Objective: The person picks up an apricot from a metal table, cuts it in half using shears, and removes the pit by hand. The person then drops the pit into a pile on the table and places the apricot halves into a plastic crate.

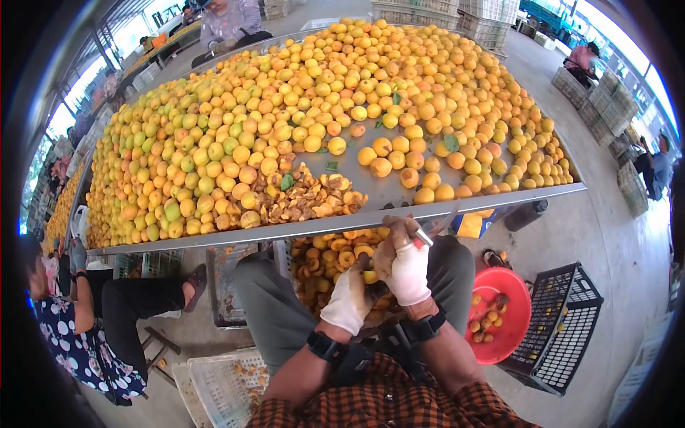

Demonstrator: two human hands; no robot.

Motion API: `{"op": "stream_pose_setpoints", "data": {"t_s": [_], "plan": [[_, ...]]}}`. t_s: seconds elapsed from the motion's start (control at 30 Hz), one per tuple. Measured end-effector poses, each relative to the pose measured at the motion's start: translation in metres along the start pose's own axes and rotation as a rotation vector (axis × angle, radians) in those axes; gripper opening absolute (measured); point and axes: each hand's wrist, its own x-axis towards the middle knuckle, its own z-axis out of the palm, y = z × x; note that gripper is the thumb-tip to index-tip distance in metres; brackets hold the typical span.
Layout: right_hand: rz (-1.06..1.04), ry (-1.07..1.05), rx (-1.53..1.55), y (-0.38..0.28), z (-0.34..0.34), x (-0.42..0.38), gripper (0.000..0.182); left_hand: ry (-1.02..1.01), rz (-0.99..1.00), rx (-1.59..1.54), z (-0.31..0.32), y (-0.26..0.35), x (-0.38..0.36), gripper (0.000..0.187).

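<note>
My left hand (pixel 348 303), in a white glove with dark, stained fingertips, is closed on an apricot (pixel 369 277) that only partly shows. Close against it on the right is my right hand (pixel 405 267), also gloved and soiled. Its fingers curl round a small tool (pixel 423 238) with a shiny metal part and a red patch; its working end is hidden. Below both hands, between my knees, halved apricots (pixel 325 260) fill a container whose edges are mostly covered. Just beyond, the metal table (pixel 396 189) bears a big heap of whole apricots (pixel 285 107).
Pits and scraps (pixel 314 196) lie by the table's near edge. On the right stand a red basin (pixel 517 307) with discarded fruit and a black crate (pixel 571 335). A white crate (pixel 232 385) sits at lower left. Another person (pixel 85 314) sits close on the left.
</note>
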Motion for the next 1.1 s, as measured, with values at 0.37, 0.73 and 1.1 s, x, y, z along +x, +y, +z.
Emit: {"op": "stream_pose_setpoints", "data": {"t_s": [0.37, 0.73, 1.1], "plan": [[-0.174, -0.025, 0.16, -0.019, 0.009, 0.0, 0.036, -0.079, -0.251, -0.199, 0.018, 0.013, -0.028, 0.037], [-0.057, 0.026, 0.034, -0.005, 0.005, -0.019, 0.023, -0.115, -0.21, -0.302, 0.006, -0.003, -0.026, 0.033], [-0.073, -0.048, -0.308, 0.013, 0.006, 0.008, 0.017, -0.125, 0.463, 0.571, -0.016, 0.006, 0.008, 0.054]]}}
